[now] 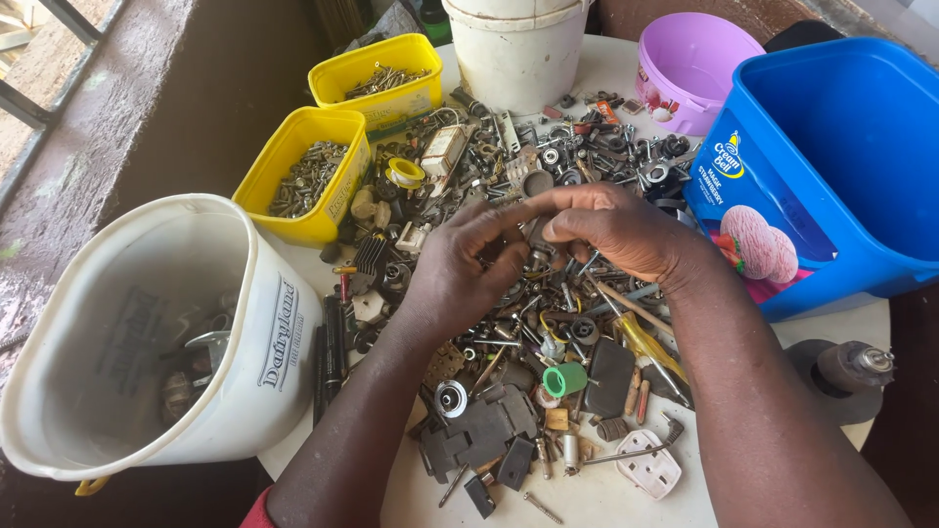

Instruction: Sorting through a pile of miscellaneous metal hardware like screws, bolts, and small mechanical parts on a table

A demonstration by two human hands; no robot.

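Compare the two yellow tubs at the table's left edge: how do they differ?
The nearer yellow tub lies closer to the left hand, beside the big white bucket; the farther yellow tub sits by the upright white bucket. The nearer tub's screws cover most of its floor; the farther tub's form a smaller heap. Both are rectangular, open and hold metal fasteners.
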